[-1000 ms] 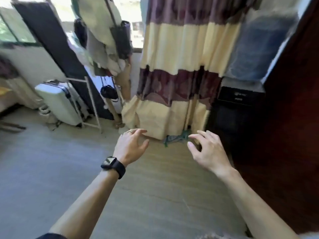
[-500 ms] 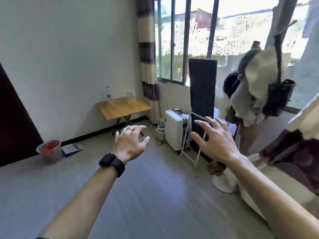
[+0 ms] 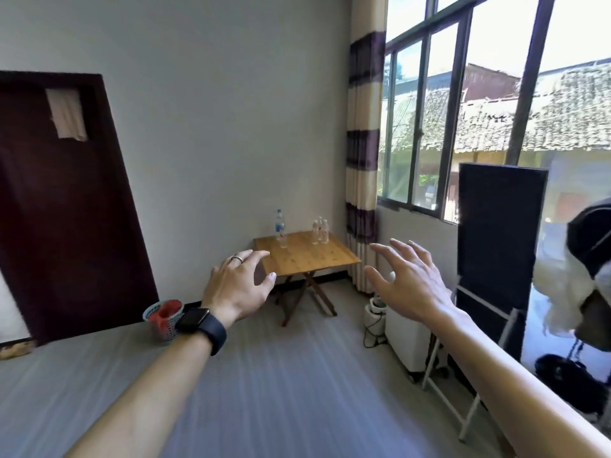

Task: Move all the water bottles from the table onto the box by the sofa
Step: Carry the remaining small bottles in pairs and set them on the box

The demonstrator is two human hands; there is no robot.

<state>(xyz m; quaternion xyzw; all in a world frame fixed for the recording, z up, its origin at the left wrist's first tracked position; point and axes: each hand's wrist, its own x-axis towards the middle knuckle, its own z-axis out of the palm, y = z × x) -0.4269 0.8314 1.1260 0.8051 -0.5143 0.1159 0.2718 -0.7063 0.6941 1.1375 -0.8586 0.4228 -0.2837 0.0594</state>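
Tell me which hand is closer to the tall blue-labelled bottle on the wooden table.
Left. The left hand hangs open just below and left of the tall bottle in the view, well short of the table. The right hand, also open, is farther right, past the small bottles.

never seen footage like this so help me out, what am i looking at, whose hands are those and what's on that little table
There is no machine here. One camera sits on a person's head, looking forward and down, so the two arms are the wearer's own. The left hand, with a watch on its wrist, and the right hand are both open and hold nothing. Across the room a small wooden table stands in the corner by the window. On it are water bottles: a tall bottle and a cluster of smaller bottles, too far off to count surely.
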